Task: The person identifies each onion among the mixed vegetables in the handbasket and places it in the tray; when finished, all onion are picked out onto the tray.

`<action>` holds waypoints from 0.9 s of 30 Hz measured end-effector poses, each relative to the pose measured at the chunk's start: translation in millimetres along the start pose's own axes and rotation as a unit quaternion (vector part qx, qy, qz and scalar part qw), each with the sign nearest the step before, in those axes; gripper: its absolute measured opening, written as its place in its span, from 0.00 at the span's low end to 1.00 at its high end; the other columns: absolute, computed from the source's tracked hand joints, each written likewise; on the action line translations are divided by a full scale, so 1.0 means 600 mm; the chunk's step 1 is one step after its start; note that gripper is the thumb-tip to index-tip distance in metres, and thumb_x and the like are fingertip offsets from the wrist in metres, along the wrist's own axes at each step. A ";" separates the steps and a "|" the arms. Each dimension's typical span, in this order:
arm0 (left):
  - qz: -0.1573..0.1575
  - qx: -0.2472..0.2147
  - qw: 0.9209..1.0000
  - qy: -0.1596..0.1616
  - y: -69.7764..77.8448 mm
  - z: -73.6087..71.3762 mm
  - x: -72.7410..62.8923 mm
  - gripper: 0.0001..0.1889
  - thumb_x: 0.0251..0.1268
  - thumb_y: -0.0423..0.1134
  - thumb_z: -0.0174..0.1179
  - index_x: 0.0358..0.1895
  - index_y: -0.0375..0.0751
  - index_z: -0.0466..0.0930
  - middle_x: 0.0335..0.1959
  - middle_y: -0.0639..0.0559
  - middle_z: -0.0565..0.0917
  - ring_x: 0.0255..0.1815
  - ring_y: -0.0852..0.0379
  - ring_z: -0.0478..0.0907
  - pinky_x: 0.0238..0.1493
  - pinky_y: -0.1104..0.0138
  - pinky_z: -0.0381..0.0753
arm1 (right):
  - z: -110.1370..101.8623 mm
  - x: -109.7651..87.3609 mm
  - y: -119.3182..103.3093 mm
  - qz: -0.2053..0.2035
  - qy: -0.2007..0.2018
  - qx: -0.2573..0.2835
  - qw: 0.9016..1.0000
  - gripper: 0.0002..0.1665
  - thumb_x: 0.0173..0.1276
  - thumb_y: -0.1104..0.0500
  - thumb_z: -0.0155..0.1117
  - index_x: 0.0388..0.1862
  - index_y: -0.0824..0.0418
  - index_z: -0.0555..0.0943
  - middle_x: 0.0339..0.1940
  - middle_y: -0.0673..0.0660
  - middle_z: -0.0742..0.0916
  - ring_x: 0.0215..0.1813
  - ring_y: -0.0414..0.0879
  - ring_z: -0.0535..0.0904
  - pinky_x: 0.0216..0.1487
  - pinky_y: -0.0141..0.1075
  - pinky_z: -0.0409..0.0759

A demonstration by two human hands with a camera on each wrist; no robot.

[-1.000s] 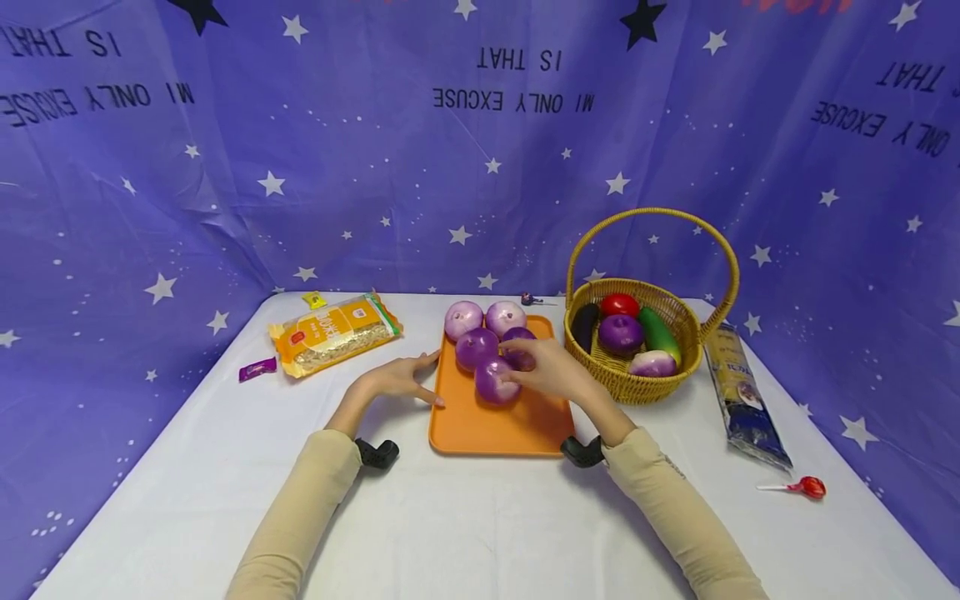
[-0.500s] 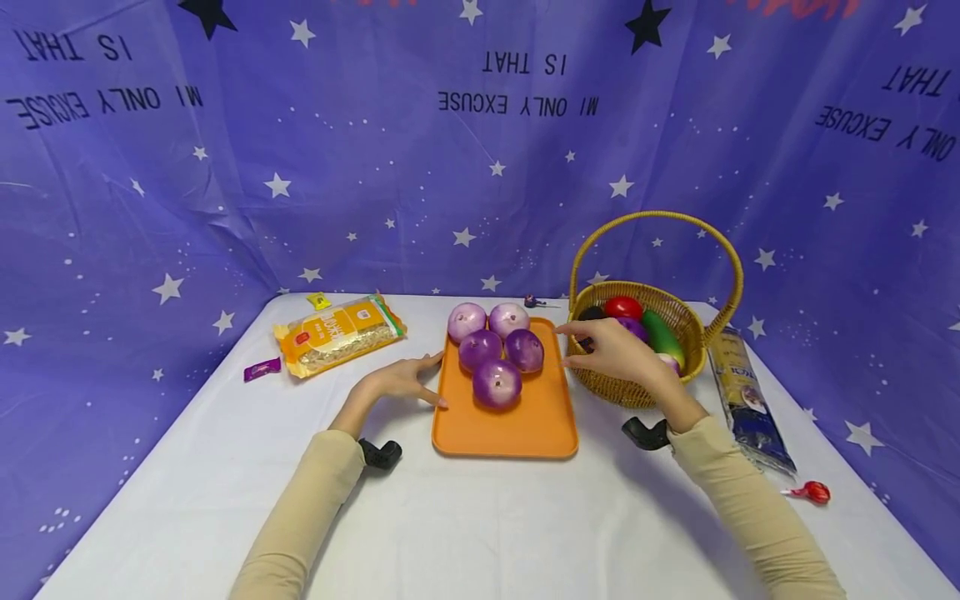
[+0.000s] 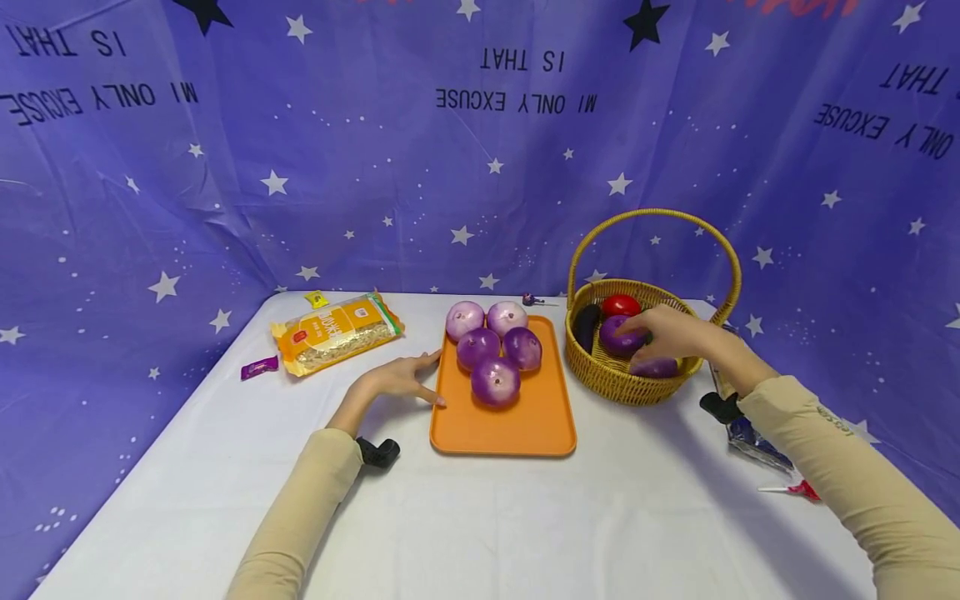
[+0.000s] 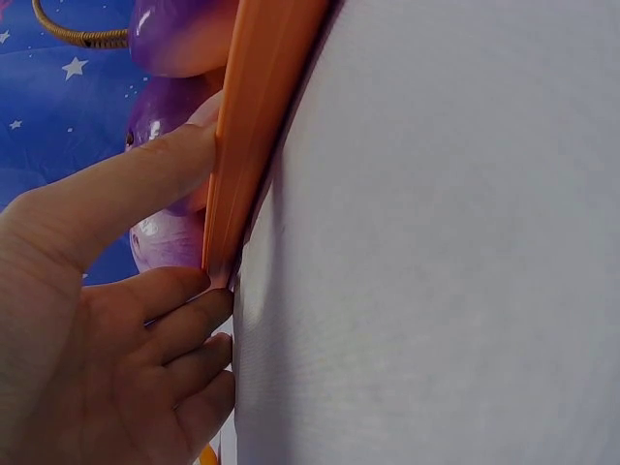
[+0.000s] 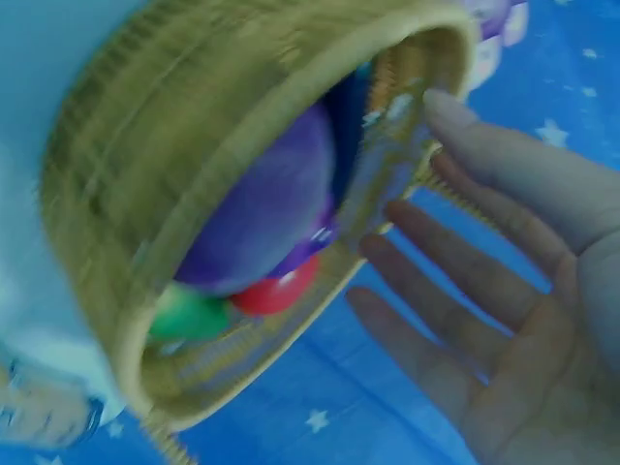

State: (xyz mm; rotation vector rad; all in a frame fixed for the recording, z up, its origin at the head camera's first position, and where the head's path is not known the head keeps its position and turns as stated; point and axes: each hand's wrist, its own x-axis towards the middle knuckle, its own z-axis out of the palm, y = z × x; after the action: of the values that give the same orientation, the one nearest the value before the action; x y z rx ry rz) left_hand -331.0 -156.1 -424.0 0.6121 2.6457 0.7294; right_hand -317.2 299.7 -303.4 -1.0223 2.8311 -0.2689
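My left hand point(image 3: 395, 379) rests at the left edge of an orange tray point(image 3: 502, 435); in the left wrist view the thumb lies over the rim and the fingertips are at its side. Several purple and white onions point(image 3: 496, 382) stand grouped on the tray's far half. My right hand point(image 3: 671, 333), fingers spread and holding nothing, reaches over a wicker basket point(image 3: 618, 387). Inside are a purple onion point(image 3: 618, 335), another onion point(image 3: 654, 368) partly under the hand, a red tomato point(image 3: 621, 306) and a dark eggplant point(image 3: 587, 327). A green vegetable point(image 5: 189, 313) shows in the right wrist view.
An orange bag of oats point(image 3: 337, 333) lies at the left, near a purple candy point(image 3: 259, 368) and a yellow candy point(image 3: 316, 299). One lollipop point(image 3: 531, 299) is behind the tray. On the right, the forearm partly covers a dark blue packet point(image 3: 753, 442) and a red lollipop point(image 3: 802, 490).
My right hand has left the onions on the tray and moved right to over the basket. My left hand has stayed at the tray's edge.
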 end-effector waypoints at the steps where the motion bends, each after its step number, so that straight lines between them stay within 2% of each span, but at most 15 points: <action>1: 0.000 0.000 1.000 0.001 0.000 0.000 0.000 0.56 0.48 0.62 0.70 0.77 0.46 0.49 0.76 0.37 0.51 0.74 0.38 0.50 0.73 0.47 0.49 | -0.003 -0.001 0.005 -0.004 -0.011 0.003 1.000 0.27 0.56 0.59 0.75 0.54 0.66 0.82 0.48 0.62 0.86 0.49 0.58 0.81 0.49 0.50 0.81; 4: 0.001 0.002 1.000 0.001 0.000 0.000 0.000 0.56 0.48 0.62 0.70 0.77 0.46 0.49 0.75 0.36 0.51 0.74 0.38 0.50 0.73 0.47 0.49 | -0.008 -0.002 0.017 -0.019 -0.045 -0.002 0.999 0.26 0.57 0.56 0.75 0.53 0.66 0.82 0.49 0.62 0.86 0.49 0.59 0.81 0.49 0.51 0.81; 7: 0.003 0.004 1.000 0.001 0.001 -0.001 -0.001 0.56 0.48 0.62 0.70 0.77 0.45 0.49 0.75 0.35 0.51 0.74 0.37 0.49 0.73 0.47 0.48 | -0.010 -0.001 0.028 -0.016 -0.080 -0.009 0.997 0.24 0.57 0.58 0.74 0.52 0.65 0.83 0.48 0.61 0.86 0.48 0.56 0.81 0.49 0.50 0.81; 14: -0.001 0.001 1.000 0.002 0.001 -0.002 -0.001 0.56 0.47 0.62 0.70 0.77 0.46 0.49 0.75 0.36 0.51 0.74 0.38 0.49 0.73 0.47 0.48 | -0.015 0.002 0.039 0.019 -0.141 -0.008 0.990 0.22 0.53 0.64 0.75 0.50 0.62 0.84 0.46 0.56 0.85 0.49 0.55 0.78 0.49 0.49 0.80; 21: -0.002 -0.001 1.000 0.000 0.000 -0.001 0.001 0.56 0.48 0.62 0.70 0.77 0.46 0.49 0.76 0.36 0.51 0.74 0.37 0.50 0.73 0.46 0.48 | -0.009 0.001 0.043 0.013 -0.146 -0.014 0.989 0.20 0.53 0.64 0.75 0.47 0.59 0.85 0.44 0.52 0.86 0.49 0.53 0.78 0.50 0.50 0.79; 27: -0.002 0.002 1.000 0.000 0.000 0.001 0.001 0.56 0.48 0.62 0.70 0.77 0.47 0.49 0.76 0.36 0.51 0.74 0.37 0.49 0.73 0.46 0.48 | -0.010 -0.002 0.046 0.007 -0.133 -0.013 0.991 0.20 0.55 0.62 0.75 0.48 0.61 0.85 0.45 0.53 0.86 0.48 0.53 0.80 0.49 0.47 0.81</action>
State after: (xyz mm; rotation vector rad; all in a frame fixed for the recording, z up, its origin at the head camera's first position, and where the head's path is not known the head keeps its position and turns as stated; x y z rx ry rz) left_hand -331.4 -155.3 -424.4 0.6088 2.6483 0.7232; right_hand -334.4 322.1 -303.0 -0.9627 2.6063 -0.0850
